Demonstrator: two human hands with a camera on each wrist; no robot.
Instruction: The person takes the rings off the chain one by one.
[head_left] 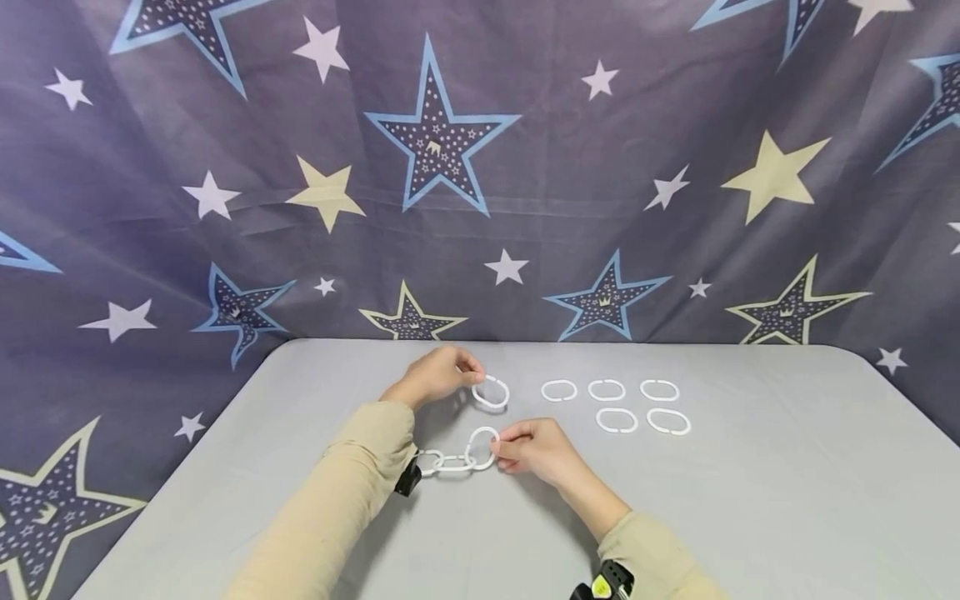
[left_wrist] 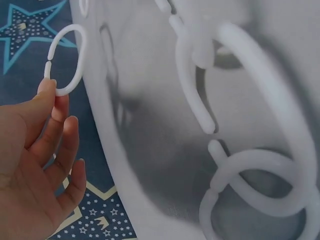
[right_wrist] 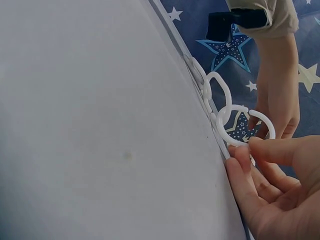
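Note:
My left hand (head_left: 442,373) pinches a single white oval link (head_left: 491,406) between thumb and fingertips, held up off the table; a small gap shows in the link's side in the left wrist view. Nearer to me, my right hand (head_left: 542,452) pinches the end link (head_left: 482,431) of a short chain of white plastic links (head_left: 453,468). That end link is tilted up, its gap visible in the right wrist view, and it loops through the one beside it. The chain's far left part is hidden behind the left wrist. The two held links are apart.
Several loose white links lie flat in two rows to the right, among them a back link (head_left: 659,390) and a front link (head_left: 668,422). The grey table (head_left: 765,500) ends at a star-patterned cloth (head_left: 540,167) behind it.

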